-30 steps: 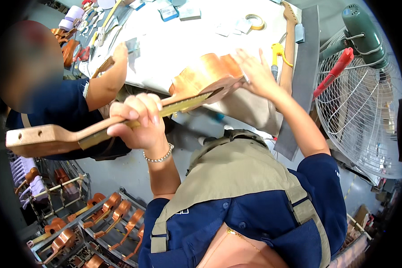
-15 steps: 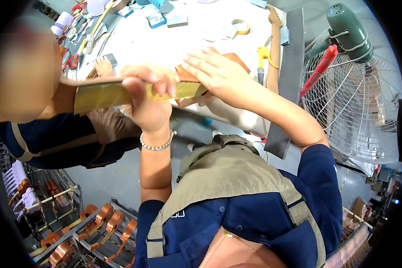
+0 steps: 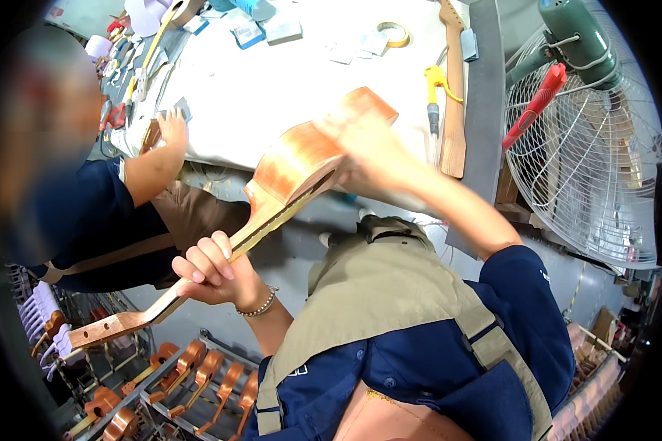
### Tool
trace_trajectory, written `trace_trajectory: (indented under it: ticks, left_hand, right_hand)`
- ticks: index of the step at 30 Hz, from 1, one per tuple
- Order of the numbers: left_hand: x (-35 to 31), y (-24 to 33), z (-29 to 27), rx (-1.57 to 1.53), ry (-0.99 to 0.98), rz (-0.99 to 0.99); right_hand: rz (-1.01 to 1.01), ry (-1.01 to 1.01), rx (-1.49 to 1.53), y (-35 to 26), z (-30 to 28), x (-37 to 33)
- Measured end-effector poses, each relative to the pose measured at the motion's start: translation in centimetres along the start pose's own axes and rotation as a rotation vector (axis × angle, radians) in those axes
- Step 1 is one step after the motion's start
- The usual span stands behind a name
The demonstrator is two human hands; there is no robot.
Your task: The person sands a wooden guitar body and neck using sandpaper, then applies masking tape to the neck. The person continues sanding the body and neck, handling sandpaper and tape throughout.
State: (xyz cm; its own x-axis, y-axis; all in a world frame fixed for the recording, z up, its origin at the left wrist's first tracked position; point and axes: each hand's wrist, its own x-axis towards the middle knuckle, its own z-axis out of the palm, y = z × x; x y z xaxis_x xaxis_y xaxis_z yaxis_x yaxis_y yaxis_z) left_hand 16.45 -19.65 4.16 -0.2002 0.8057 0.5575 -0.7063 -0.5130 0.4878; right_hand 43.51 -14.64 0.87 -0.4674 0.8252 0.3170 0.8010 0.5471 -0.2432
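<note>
A ukulele (image 3: 290, 165) of reddish-brown wood, without strings, slants across the front of me, its headstock at the lower left and its body at the upper right. My left hand (image 3: 219, 273) is closed round the neck, with the fingers over its upper side. Along the neck's lower edge runs a yellowish strip. Against the ukulele's body rests my right hand (image 3: 364, 143), smeared by motion, so whether its fingers grip anything is hidden. The body's far end shows just beyond that hand.
A white-topped table (image 3: 235, 95) lies ahead, bearing a tape roll (image 3: 393, 34), sanding blocks (image 3: 282, 31), a yellow air gun (image 3: 435, 84) and a wooden neck (image 3: 454, 110). At right stands a fan (image 3: 588, 147). A co-worker's hand (image 3: 173, 132) works at left. Racked ukuleles (image 3: 191, 356) stand lower left.
The ukulele has swung from nearly level to slanting, its headstock down to the lower left. My left hand moved down and left with the neck; my right hand stays at the body.
</note>
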Motion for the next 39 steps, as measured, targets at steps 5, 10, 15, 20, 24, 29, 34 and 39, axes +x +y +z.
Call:
trace_trajectory:
  ticks: [5,10,15,20,24,29,34,39]
  left_hand:
    - [-0.7,1.1,-2.3,-0.095,0.056,-0.054]
    - [-3.3,2.4,-5.4,-0.144,0.346,-0.014]
    - [-7.9,0.9,-7.4,0.194,1.392,-0.130]
    - [-10.0,-3.7,-7.7,0.424,1.577,-0.357]
    - [-10.2,-4.3,-8.9,0.521,1.501,-0.386]
    - [-10.7,-4.9,-8.1,0.475,1.427,-0.387]
    - [-10.2,-4.8,-8.7,0.387,1.432,-0.426]
    - [-11.1,-4.8,-10.9,0.115,1.498,-0.514]
  right_hand:
    - [0.071,0.055,0.088,4.9,0.3,0.0]
    - [-0.192,0.009,0.072,-2.9,1.1,2.1]
    - [0.010,0.088,0.413,1.1,2.1,1.7]
    - [0.265,0.141,1.091,1.4,6.8,-0.4]
    - [0.447,0.031,1.398,3.5,12.2,-3.1]
    - [-0.004,0.160,0.571,-1.2,2.2,2.2]
    - [-0.371,-0.121,-0.540,-8.7,3.7,2.7]
    - [-0.216,0.052,0.316,-4.2,2.2,2.8]
